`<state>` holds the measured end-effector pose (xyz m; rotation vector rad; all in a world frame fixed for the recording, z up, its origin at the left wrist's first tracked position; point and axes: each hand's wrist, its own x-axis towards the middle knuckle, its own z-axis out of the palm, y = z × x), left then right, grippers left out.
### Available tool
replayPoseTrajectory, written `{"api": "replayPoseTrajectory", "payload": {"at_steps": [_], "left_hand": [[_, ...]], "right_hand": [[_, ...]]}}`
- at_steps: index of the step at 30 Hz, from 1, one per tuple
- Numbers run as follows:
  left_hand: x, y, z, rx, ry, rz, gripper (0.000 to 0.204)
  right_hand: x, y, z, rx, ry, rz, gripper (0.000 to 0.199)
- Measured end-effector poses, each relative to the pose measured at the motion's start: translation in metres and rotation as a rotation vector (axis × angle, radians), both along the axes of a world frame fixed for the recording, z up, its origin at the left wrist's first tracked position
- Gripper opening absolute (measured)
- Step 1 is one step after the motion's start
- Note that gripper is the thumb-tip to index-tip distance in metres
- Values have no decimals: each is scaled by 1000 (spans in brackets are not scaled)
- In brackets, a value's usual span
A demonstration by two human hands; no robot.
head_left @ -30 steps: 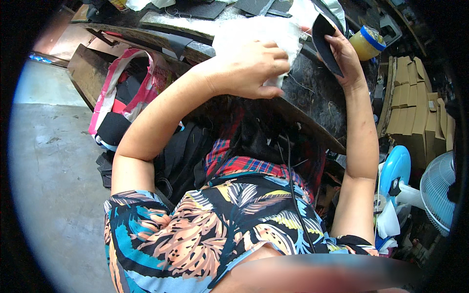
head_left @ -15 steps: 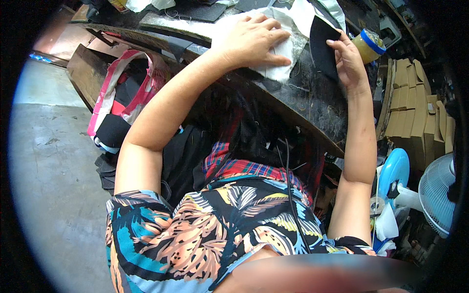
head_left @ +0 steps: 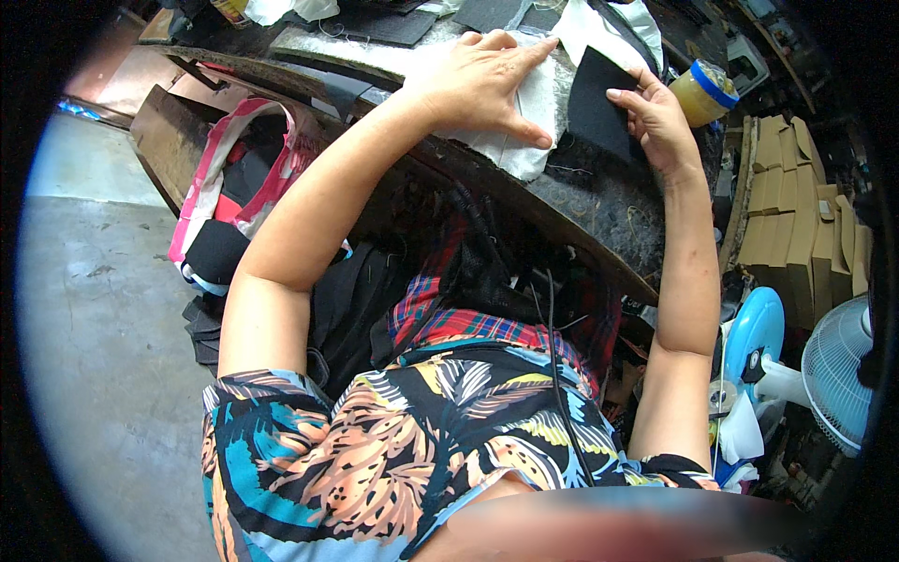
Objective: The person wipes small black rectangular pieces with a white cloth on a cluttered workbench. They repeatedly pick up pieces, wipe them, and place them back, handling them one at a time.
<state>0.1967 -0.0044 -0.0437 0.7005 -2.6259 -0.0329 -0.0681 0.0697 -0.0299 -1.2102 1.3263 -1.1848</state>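
My left hand (head_left: 482, 84) is open, thumb and fingers spread over a white fabric piece (head_left: 526, 155) at the bench's front edge. Whether its fingertips press on the fabric I cannot tell. Between the thumb and fingers of my right hand (head_left: 660, 120) is a black fabric piece (head_left: 599, 105), held by its right side. This piece hangs just to the right of the white one, over the dark bench top (head_left: 604, 201). Behind it lies more white cloth (head_left: 590, 33), partly hidden.
A jar with a blue rim (head_left: 704, 92) stands beside my right hand. Flat black pieces (head_left: 389, 26) lie at the back left of the bench. Below on the left is a pink-and-white bag (head_left: 201, 178) with dark cloth. A fan (head_left: 836, 375) and cardboard (head_left: 782, 220) are at the right.
My right hand has brought the black piece left and turned it flatter to view. My left hand's fingers have spread and shifted slightly, and the white fabric has moved a little toward me.
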Motion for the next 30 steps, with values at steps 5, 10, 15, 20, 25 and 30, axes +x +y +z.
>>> {"api": "replayPoseTrajectory", "payload": {"at_steps": [5, 10, 15, 20, 25, 30], "left_hand": [[-2, -4, -7, -10, 43, -10, 126], [-2, -7, -11, 11, 27, -26, 138], [-3, -7, -9, 50, 28, -19, 142], [-3, -5, -8, 52, 24, -25, 142], [-3, -6, -9, 40, 32, -14, 142], [-4, -5, -8, 59, 46, -16, 137]], "right_hand": [[17, 0, -4, 0, 117, 1, 33], [23, -6, -4, 17, 144, 12, 42], [19, -10, -4, 65, 197, 36, 43], [15, -15, -7, 31, -3, 18, 43], [16, -16, -8, 92, 85, -10, 42], [19, -13, -4, 62, 187, 38, 42]]}}
